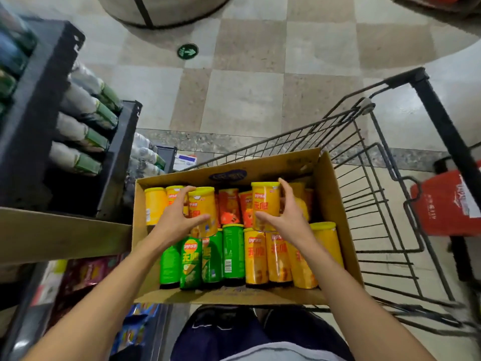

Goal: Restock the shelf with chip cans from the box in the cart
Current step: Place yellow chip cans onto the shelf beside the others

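Note:
A cardboard box (335, 212) sits in a wire shopping cart (385, 204) and holds several yellow, orange and green chip cans. My left hand (177, 217) grips a yellow chip can (204, 207) lifted a little above the others, thumb on its front and fingers behind. In my right hand (286, 214) is another yellow chip can (265, 201), also raised, held between thumb and fingers. Green cans (231, 252) lie in the near left of the box, more yellow cans (278, 259) in the near right, and orange cans (229, 205) stand in the middle at the back.
A dark shelf unit (39, 105) stands to the left with white and green packages lying on it. A tan shelf board (65, 233) juts toward the box. Snack bags (86, 274) fill a lower shelf. A red basket (445, 204) stands right of the cart. Tiled floor lies ahead.

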